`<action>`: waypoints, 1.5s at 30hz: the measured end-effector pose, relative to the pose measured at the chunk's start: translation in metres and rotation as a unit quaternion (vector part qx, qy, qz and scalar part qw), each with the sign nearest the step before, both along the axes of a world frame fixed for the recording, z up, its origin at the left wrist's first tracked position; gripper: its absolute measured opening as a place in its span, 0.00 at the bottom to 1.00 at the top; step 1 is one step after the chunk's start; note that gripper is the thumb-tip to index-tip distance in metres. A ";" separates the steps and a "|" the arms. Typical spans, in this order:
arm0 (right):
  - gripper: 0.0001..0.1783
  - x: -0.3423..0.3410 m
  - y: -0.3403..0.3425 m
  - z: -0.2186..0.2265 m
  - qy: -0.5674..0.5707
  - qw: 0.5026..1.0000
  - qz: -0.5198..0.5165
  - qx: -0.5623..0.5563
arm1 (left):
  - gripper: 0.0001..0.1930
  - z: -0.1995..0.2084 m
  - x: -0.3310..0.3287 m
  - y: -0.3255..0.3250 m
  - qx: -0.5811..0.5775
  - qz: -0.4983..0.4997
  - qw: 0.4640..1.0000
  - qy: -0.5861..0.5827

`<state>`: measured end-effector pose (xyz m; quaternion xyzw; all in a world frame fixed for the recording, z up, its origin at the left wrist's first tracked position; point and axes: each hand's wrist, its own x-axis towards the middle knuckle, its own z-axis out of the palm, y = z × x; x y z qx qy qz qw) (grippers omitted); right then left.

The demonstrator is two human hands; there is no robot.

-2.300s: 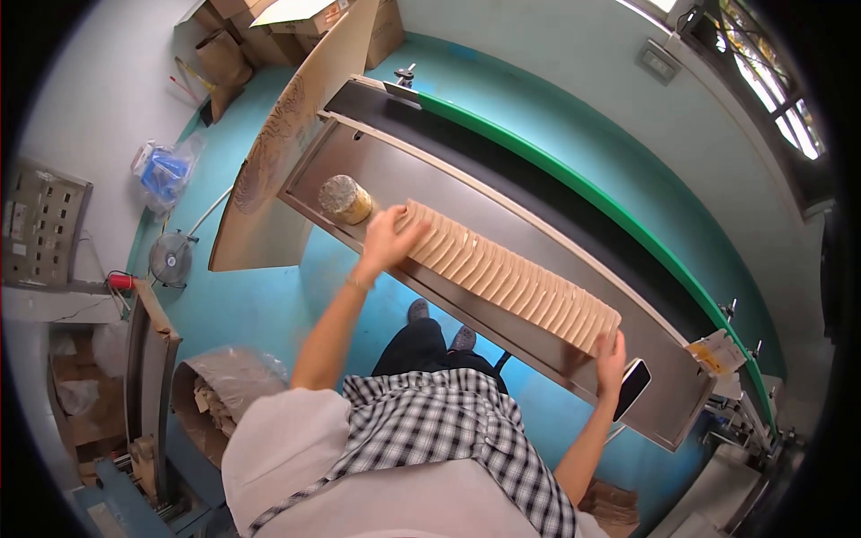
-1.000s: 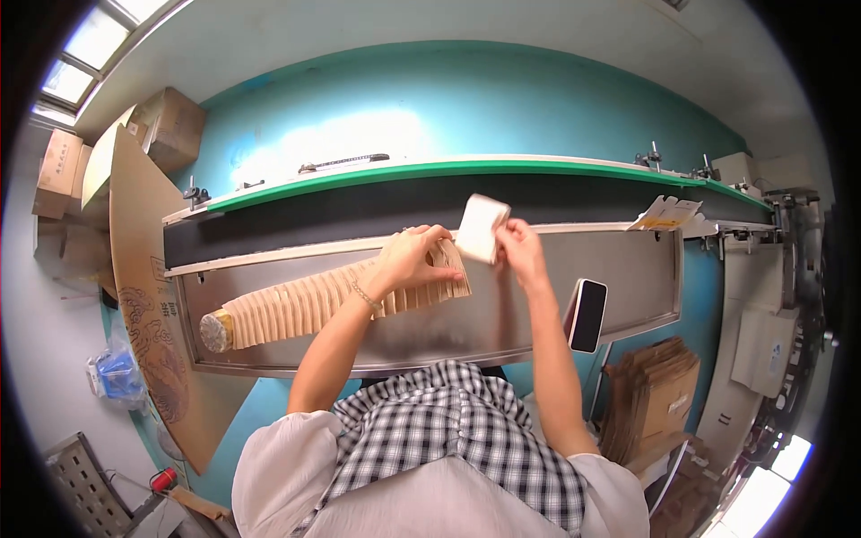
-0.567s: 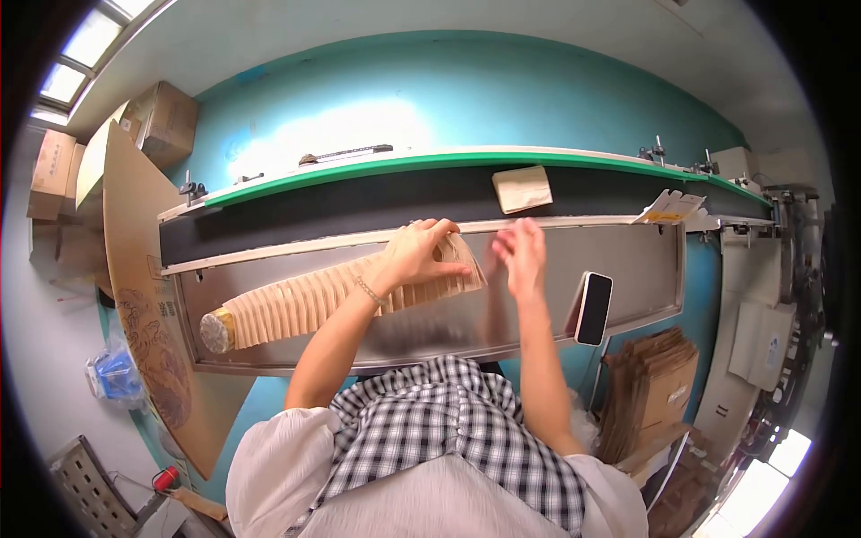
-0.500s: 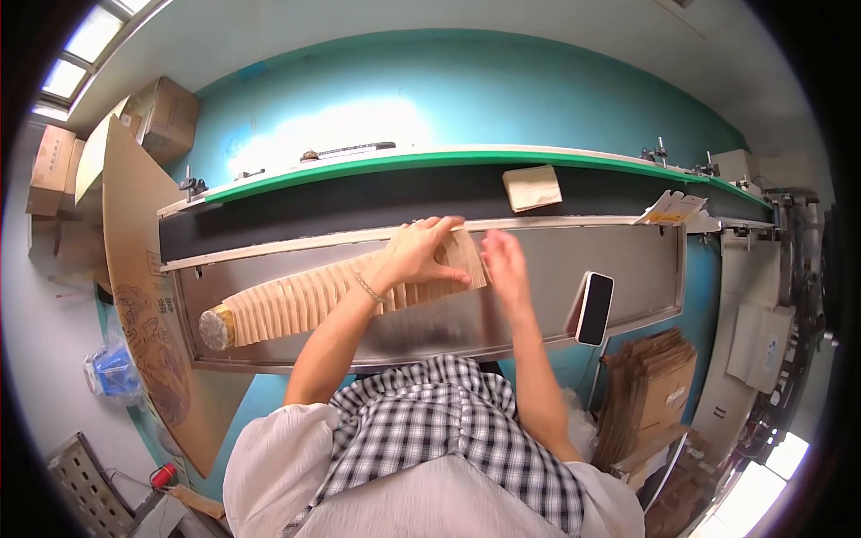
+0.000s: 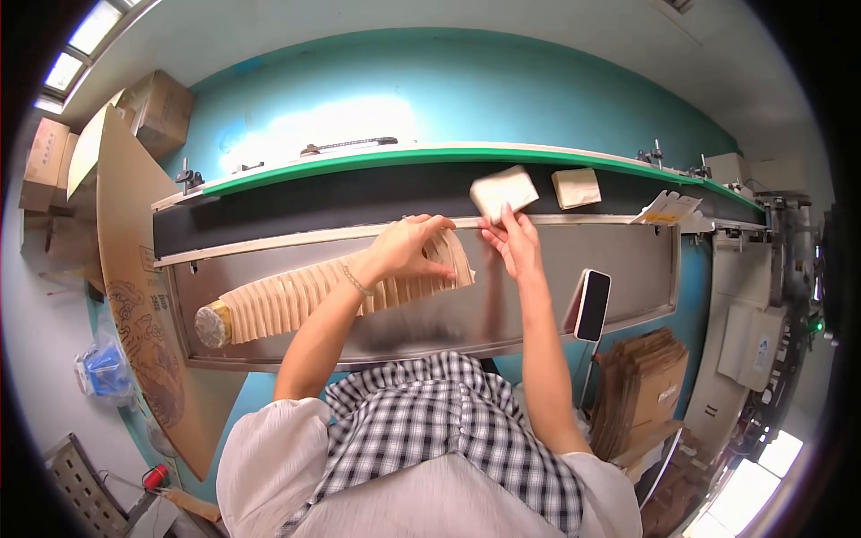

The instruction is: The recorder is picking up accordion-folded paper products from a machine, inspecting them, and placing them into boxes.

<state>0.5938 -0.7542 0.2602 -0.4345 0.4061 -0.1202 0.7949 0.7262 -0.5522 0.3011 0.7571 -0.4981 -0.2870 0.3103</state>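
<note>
A long row of tan, flat paper-like packets point(image 5: 285, 303) lies tilted along the metal tray point(image 5: 619, 260), its near-left end capped by a clear, round-looking piece. My left hand point(image 5: 404, 251) grips the right end of this row from above, thumb on the near side and fingers on the far side. Between the thumb and fingers of my right hand point(image 5: 517, 244) is one cream, flat squarish packet point(image 5: 504, 190). It is over the near edge of the black conveyor belt point(image 5: 350, 199). A second cream packet point(image 5: 576, 188) rests on the belt to its right.
A phone point(image 5: 593, 305) stands at the tray's near right edge. Green edging point(image 5: 430, 157) runs along the belt's far side, with clamps at both ends. A large cardboard sheet point(image 5: 134, 269) leans at the left; folded cartons point(image 5: 641, 386) are stacked at the lower right.
My right hand has taken hold of a cream packet and brought it up over the belt edge. The other packet has shifted right along the belt. My left hand stays at the row's end.
</note>
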 end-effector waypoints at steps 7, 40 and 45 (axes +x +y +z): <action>0.24 -0.024 0.074 0.011 0.034 0.949 0.180 -0.258 | 0.43 0.004 0.001 0.016 -0.001 -0.002 0.999 -0.034; 0.24 -0.011 0.104 0.003 0.075 0.906 0.249 -0.335 | 0.45 0.006 0.011 0.055 0.003 0.015 0.999 -0.034; 0.20 -0.023 0.071 -0.006 0.054 0.967 0.220 -0.121 | 0.40 0.005 0.012 0.062 0.008 0.027 1.000 0.008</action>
